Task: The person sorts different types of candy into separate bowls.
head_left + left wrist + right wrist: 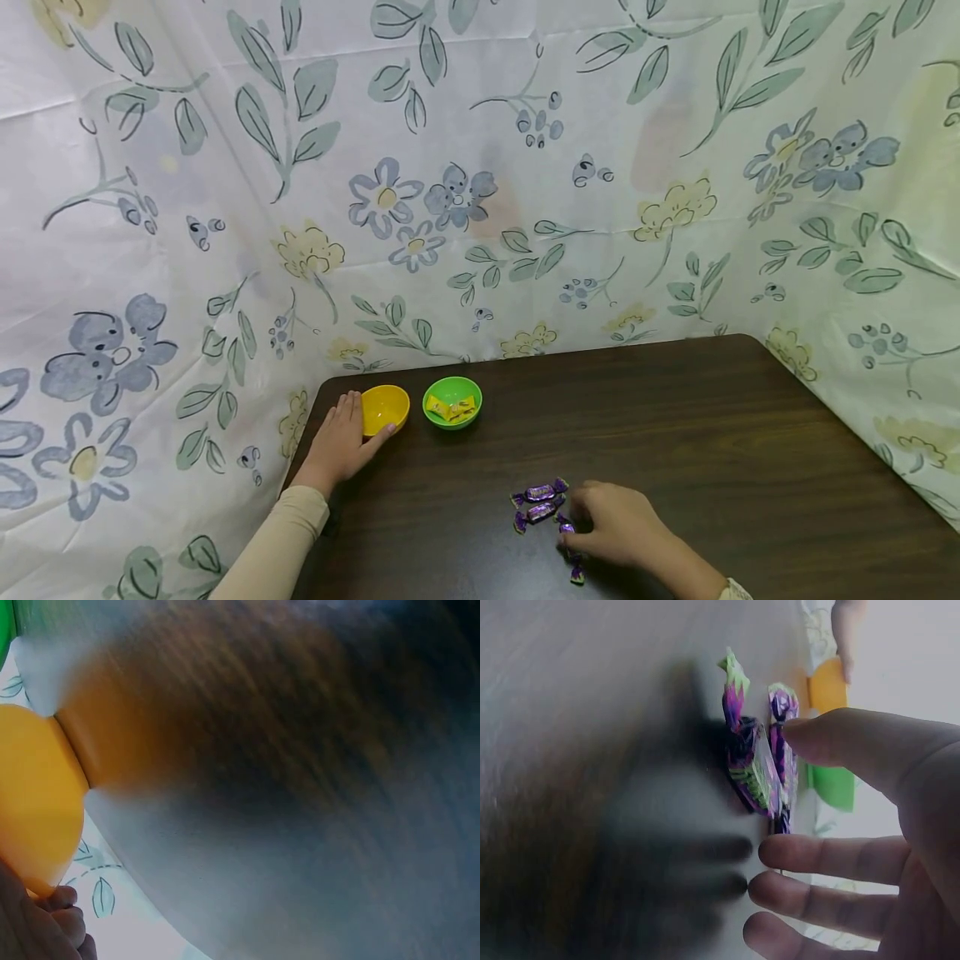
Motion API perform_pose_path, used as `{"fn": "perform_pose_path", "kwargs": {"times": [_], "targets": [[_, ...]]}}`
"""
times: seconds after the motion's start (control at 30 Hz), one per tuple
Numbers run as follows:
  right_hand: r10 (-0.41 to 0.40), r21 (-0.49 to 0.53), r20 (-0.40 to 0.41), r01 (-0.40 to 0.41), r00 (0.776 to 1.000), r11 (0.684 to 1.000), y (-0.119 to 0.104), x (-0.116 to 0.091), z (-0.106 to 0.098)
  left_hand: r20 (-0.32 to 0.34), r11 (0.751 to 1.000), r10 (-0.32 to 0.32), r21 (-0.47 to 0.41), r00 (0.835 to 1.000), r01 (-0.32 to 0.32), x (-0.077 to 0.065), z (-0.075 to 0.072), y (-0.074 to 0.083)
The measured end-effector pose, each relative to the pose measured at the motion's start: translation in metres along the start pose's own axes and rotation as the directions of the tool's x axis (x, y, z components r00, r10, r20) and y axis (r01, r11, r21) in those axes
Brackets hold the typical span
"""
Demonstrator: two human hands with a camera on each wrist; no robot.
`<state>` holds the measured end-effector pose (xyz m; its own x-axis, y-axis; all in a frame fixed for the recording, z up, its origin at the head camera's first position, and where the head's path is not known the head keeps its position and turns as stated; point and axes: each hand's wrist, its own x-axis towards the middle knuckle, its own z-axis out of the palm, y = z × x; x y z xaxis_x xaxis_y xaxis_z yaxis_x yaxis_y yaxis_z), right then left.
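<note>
My left hand (341, 437) grips a yellow bowl (387, 407) at the far left of the table, fingers along its left side and thumb at its near edge. The bowl also fills the left edge of the left wrist view. Beside three purple-wrapped candies lies my right hand (618, 521), its thumb and fingers apart. One candy (566, 527) is partly hidden behind the right thumb. The other two, an upper candy (540, 493) and a lower candy (540, 512), lie just left of the fingertips. In the right wrist view, the nearest candy (750, 769) shows between thumb and fingers.
A green bowl (453, 392) holding several yellow-wrapped candies (452, 408) stands right of the yellow bowl. Both are near the back edge of the dark wooden table (660, 417). Flower-printed cloth (525, 208) hangs behind and along the sides.
</note>
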<state>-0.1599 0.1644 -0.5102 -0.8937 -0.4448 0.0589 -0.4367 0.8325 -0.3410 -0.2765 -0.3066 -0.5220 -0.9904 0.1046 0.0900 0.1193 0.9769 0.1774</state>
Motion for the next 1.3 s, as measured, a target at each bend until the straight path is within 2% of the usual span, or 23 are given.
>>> {"fn": "perform_pose_path", "kwargs": {"times": [0.3,0.63,0.8,1.3], "targets": [[-0.01,-0.036,-0.003,0.01,1.0,0.999,-0.0058,0.0024,0.006,-0.002,1.0,-0.001,0.004,1.0,0.001,0.0004,0.0004,0.0009],[-0.042,-0.016,-0.012,0.041,0.999,0.999,-0.0076,0.0022,0.0071,-0.009,1.0,0.004,0.009,1.0,-0.003,0.0008,-0.0006,0.0027],[-0.052,0.016,0.016,0.052,0.999,0.999,-0.0075,0.0015,0.0068,-0.007,1.0,0.0,0.008,1.0,0.0,-0.0001,-0.0006,0.0031],[-0.006,0.025,0.048,0.005,0.999,1.0,-0.0025,-0.0048,0.0037,-0.011,1.0,-0.001,0.014,1.0,0.001,-0.0004,-0.0011,0.0041]]}}
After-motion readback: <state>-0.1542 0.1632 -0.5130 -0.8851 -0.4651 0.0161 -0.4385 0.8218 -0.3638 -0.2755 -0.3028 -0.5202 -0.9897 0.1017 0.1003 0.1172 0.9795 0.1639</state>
